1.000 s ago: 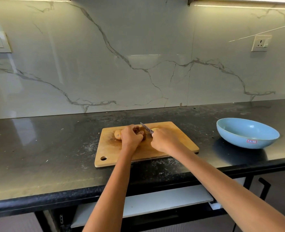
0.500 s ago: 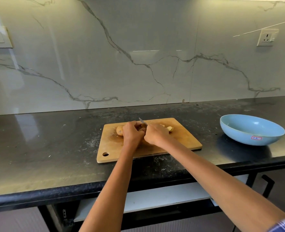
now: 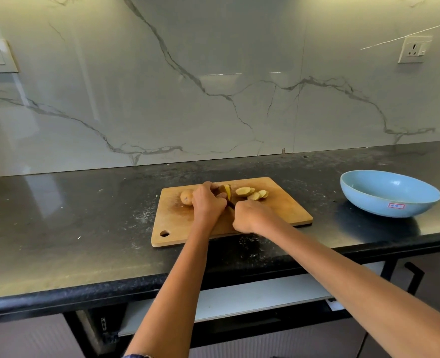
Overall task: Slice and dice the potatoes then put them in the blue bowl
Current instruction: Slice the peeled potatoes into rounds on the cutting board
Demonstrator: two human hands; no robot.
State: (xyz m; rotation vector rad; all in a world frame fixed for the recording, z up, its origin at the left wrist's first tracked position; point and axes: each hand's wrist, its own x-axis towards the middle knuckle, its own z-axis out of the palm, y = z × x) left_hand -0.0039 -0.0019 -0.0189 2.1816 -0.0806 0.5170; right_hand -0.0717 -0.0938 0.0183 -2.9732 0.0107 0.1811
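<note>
Two hands: left hand [image 3: 208, 202] curled over the potato [image 3: 187, 197], pinning it; right hand [image 3: 249, 218] wrapped round what looks like the knife [image 3: 229, 202], handle hidden.
Cut slices [image 3: 251, 193]: at 3 o'clock of the blade, on the cutting board [image 3: 286, 210].
Technique: keep left fingertips tucked back, blade upright, slices even.
Blue bowl [image 3: 390, 193]: well apart at 3 o'clock, still without potato.

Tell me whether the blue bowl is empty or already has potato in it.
Empty. The blue bowl shows only bare blue inside; the cut slices lie on the cutting board.
</note>
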